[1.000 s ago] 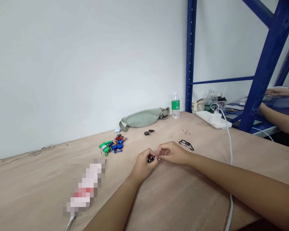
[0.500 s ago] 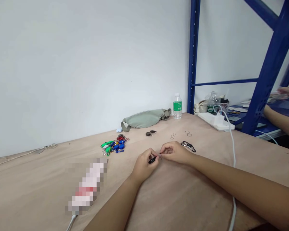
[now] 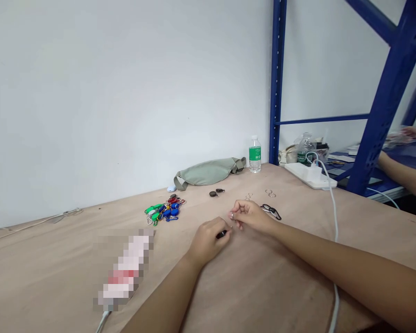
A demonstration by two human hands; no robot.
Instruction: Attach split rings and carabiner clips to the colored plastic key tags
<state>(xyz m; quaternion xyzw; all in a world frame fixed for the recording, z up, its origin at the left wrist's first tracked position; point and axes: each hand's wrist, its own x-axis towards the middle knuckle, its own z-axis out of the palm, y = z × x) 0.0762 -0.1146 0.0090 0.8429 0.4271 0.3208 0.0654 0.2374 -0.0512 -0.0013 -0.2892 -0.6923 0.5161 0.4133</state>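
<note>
Since the earlier frame the right hand [image 3: 251,216] has drawn up and away from the left hand [image 3: 208,238], so that their fingertips, which nearly met, now stand a little apart; the left has rolled so that more of its back faces up. The left hand grips a glossy black piece [image 3: 221,234] between thumb and curled fingers, partly hidden by them. Its visible long axis lies aslant, its farther end pointing toward the right hand and slightly away from the person. The right hand pinches a small silvery piece [image 3: 232,216] at its fingertips; which way that points is too small to tell. Beyond the left hand, leftward on the table [image 3: 284,249], lies a pile of coloured clips [image 3: 174,212]; straight beyond it, two dark reels [image 3: 212,194]. Black carabiners [image 3: 272,211] lie just beyond the right hand's wrist, thin rings [image 3: 270,193] farther off.
</note>
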